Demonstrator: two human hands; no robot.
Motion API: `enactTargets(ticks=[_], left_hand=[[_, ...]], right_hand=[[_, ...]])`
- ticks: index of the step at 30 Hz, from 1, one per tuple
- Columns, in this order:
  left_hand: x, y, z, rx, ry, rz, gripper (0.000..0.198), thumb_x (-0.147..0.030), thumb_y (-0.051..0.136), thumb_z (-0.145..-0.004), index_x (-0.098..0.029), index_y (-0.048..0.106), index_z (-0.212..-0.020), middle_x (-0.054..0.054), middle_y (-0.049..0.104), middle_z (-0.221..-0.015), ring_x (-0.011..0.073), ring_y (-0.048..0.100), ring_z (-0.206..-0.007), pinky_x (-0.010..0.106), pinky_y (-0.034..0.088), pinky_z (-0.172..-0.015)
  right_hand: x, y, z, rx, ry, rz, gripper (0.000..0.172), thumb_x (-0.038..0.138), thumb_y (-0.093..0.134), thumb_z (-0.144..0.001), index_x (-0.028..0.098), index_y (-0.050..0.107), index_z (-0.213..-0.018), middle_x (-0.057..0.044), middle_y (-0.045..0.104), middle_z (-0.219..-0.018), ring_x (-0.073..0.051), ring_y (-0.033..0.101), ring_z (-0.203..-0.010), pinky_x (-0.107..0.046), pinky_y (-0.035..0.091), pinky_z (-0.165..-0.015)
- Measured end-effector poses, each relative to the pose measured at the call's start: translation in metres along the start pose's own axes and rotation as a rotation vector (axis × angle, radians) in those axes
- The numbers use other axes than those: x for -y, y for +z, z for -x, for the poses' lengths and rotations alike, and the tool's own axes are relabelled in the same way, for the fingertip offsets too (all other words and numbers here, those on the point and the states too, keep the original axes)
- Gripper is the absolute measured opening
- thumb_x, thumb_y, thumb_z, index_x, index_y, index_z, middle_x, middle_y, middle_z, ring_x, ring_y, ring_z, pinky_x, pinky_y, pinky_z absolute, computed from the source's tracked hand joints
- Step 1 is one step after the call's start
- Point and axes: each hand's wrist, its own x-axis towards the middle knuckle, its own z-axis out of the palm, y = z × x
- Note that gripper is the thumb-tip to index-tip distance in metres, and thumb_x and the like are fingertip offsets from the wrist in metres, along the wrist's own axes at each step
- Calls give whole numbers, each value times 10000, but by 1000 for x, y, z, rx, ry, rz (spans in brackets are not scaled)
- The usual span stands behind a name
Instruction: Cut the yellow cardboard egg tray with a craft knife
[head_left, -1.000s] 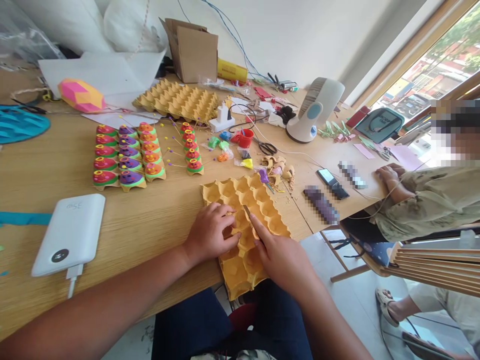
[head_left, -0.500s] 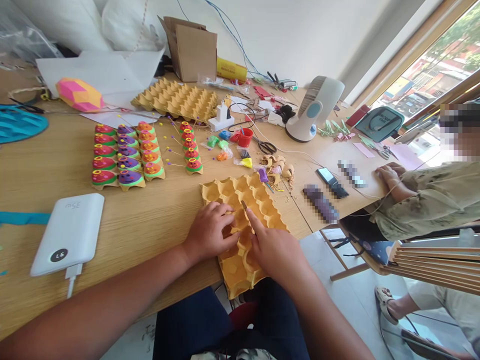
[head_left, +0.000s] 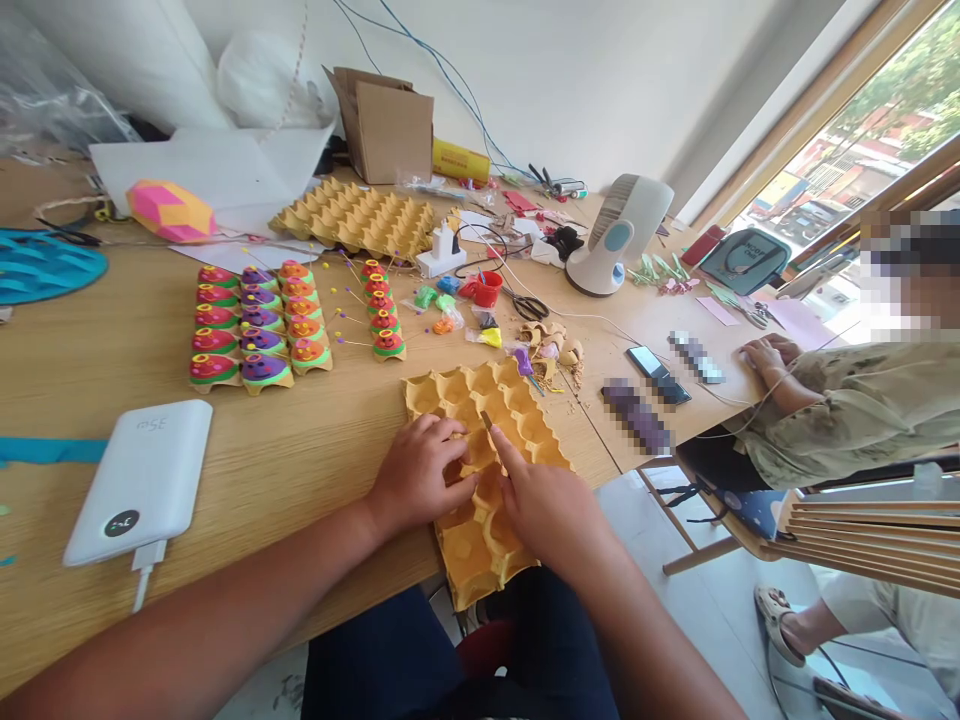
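Note:
A yellow cardboard egg tray [head_left: 465, 555] lies at the table's front edge, its near end sticking out over my lap. My left hand [head_left: 420, 470] rests on its left side, with thumb and fingers curled over the cups and gripping them. My right hand [head_left: 551, 510] is closed around a knife [head_left: 486, 420], the index finger stretched along it. Only the narrow blade tip shows, pointing away from me against the middle of the tray; the handle is hidden in my palm.
Painted egg-carton pieces [head_left: 262, 370] stand in rows at left, near a white power bank [head_left: 142, 480]. Another egg tray [head_left: 352, 215] lies behind. Scissors [head_left: 529, 305], torn carton scraps [head_left: 551, 345] and a fan [head_left: 619, 235] are beyond. A person [head_left: 862, 400] sits at right.
The whole view has shifted slightly, with the table's things appearing a little lower. Both hands keep nearly the same place on the tray, the blade still against it.

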Motion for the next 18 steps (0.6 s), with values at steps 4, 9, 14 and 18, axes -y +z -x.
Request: enactTargets(ticks=[4,9,14,18], left_hand=[[1,2,0,-5,7,8,208,-442,695,-848,-234,699,-852,60,686,-1201,294,561,-1077,478,465,-930],[2,1,-1,7,15,12,205,-438,695,-844,-234,702,-848,59,693,-1198,297,560,-1080,476,464,-921],[0,1,-1,-4,0,7,203,-437,690,-851,-234,700,-844,62,694,-1191,295,562,-1074,482,467,-930],[0,2,0,-16,8,-1,194,-431,689,-852,-238,701,-850,61,692,-1195,293,563,-1072,478,470,-921]], right_hand=[[2,-1,15,57,31,35,693,260,401,-1040,241,162,-1690,-81,805,-954,-284,770,-851,-313,458,-612],[3,0,-3,22,18,17,653,290,366,-1059,245,186,-1685,-108,800,-1033,-273,765,-923,-315,487,-687],[0,2,-5,-20,3,-39,635,328,341,-1071,267,190,-1685,-105,798,-1074,-277,762,-945,-324,495,-706],[3,1,14,34,42,-4,669,266,376,-1048,245,181,-1687,-108,801,-999,-279,769,-887,-317,493,-666]])
